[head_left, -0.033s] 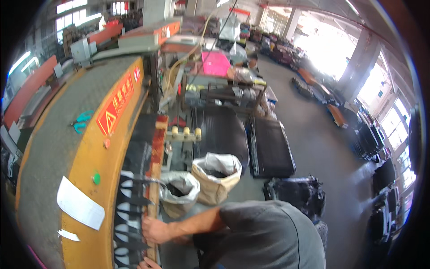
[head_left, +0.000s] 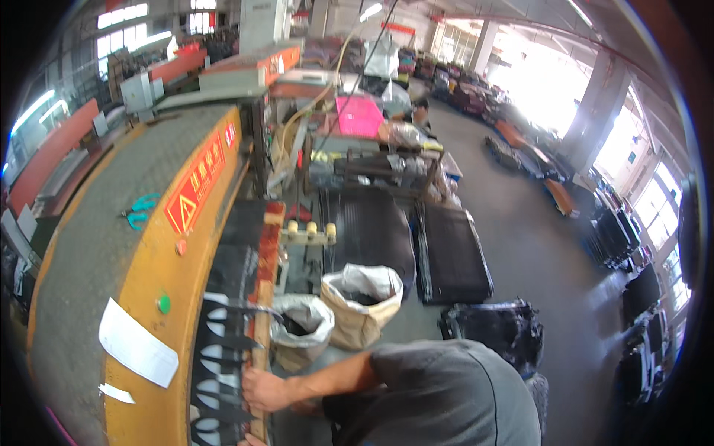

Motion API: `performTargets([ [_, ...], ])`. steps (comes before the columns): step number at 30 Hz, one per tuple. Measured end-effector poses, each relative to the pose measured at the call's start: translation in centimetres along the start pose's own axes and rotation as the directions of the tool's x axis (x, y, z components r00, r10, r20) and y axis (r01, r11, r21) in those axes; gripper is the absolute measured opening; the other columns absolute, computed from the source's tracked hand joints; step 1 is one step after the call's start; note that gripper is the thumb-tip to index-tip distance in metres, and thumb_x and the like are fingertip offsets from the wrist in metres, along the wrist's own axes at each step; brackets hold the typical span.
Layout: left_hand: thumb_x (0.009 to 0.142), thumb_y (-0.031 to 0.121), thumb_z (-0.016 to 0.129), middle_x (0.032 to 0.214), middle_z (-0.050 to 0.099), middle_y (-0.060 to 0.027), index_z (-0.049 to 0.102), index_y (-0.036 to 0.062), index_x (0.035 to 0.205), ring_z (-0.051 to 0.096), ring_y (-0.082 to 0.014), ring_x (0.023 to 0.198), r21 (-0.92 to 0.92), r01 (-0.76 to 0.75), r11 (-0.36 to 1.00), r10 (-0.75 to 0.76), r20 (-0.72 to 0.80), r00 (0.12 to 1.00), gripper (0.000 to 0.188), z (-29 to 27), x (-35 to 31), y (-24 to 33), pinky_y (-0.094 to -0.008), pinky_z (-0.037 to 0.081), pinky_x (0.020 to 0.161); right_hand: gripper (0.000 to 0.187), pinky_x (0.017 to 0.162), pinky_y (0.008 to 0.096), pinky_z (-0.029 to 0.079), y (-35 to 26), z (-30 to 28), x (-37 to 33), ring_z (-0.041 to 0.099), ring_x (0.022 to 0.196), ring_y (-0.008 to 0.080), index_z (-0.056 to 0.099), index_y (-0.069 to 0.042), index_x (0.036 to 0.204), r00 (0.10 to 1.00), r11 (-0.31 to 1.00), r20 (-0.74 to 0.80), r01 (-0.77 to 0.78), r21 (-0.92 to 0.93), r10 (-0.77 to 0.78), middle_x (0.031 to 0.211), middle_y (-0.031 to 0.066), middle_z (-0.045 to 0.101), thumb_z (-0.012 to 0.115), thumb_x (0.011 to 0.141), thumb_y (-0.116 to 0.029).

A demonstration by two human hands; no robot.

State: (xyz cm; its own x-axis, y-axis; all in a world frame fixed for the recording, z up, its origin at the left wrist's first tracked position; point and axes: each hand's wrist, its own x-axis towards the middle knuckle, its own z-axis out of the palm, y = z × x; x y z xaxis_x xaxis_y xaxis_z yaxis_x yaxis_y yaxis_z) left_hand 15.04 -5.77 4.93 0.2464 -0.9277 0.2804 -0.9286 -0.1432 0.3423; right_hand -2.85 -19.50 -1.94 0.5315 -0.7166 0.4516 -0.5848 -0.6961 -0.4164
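Note:
My right hand [head_left: 266, 389] rests at the wooden edge strip [head_left: 261, 327] of the machine bed. Its fingers are curled over the strip, and whatever they hold is hidden. Of my left hand [head_left: 253, 440], only a small part shows at the lower border, beside the same strip. Along the bed lies a black sheet [head_left: 232, 256] with several pale, leaf-shaped openings [head_left: 212, 351] in it. Dark pointed tongues [head_left: 238, 343] between the openings reach toward the strip. A grey sleeve covers my right upper arm.
The yellow machine beam [head_left: 160, 275] with papers [head_left: 137, 346] and a green button [head_left: 163, 303] runs along the left. Two open sacks [head_left: 362, 316] stand beyond my right arm. Stacked black sheets [head_left: 454, 253] and a dark bundle [head_left: 494, 331] sit on the floor.
The whole view has tilted slightly, so things sit a little lower. Less of my left hand shows. My right hand stays at the strip.

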Motion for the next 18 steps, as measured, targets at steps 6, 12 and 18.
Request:
performTargets([
  [6, 0.102, 0.030, 0.069, 0.089, 0.073, -0.0187, 0.077, 0.0053, 0.090, 0.067, -0.0437, 0.079, -0.152, -0.048, 0.987, 0.040, -0.056, 0.998, 0.029, -4.3, -4.9, 5.2, -0.0550, 0.054, 0.074, 0.031, 0.090, 0.0506, 0.050, -1.3, -5.7, -3.3, 0.059, 0.112, 0.0371, 0.076, -0.004, 0.100, 0.985, 0.974, 0.087, -0.164, 0.154, 0.152, 0.118, 0.0179, 0.064, 0.077, 0.081, -0.028],
  [12, 0.104, 0.025, 0.066, 0.078, 0.067, -0.0240, 0.073, -0.0016, 0.084, 0.062, -0.0467, 0.072, -0.326, 0.049, 0.944, -0.106, -0.158, 0.982, 0.033, -0.4, -4.9, 1.8, -0.0539, 0.051, 0.068, 0.075, 0.111, 0.0540, 0.045, -5.9, -3.0, 1.8, 0.051, 0.135, 0.0483, 0.069, -0.006, 0.136, 0.985, 0.949, 0.157, -0.121, 0.292, 0.077, 0.153, 0.0299, 0.047, 0.088, 0.070, -0.036],
  [18, 0.101, 0.028, 0.068, 0.083, 0.071, -0.0234, 0.075, -0.0011, 0.086, 0.066, -0.0462, 0.079, -0.335, -0.167, 0.927, 0.105, -0.194, 0.975, 0.034, 4.0, -10.1, 1.6, -0.0553, 0.053, 0.073, 0.084, 0.116, 0.0642, 0.035, -8.9, 0.6, -0.5, 0.045, 0.137, 0.0559, 0.068, -0.012, 0.139, 0.959, 0.985, 0.253, 0.093, 0.147, -0.129, 0.157, 0.0273, 0.045, 0.086, 0.062, -0.038],
])
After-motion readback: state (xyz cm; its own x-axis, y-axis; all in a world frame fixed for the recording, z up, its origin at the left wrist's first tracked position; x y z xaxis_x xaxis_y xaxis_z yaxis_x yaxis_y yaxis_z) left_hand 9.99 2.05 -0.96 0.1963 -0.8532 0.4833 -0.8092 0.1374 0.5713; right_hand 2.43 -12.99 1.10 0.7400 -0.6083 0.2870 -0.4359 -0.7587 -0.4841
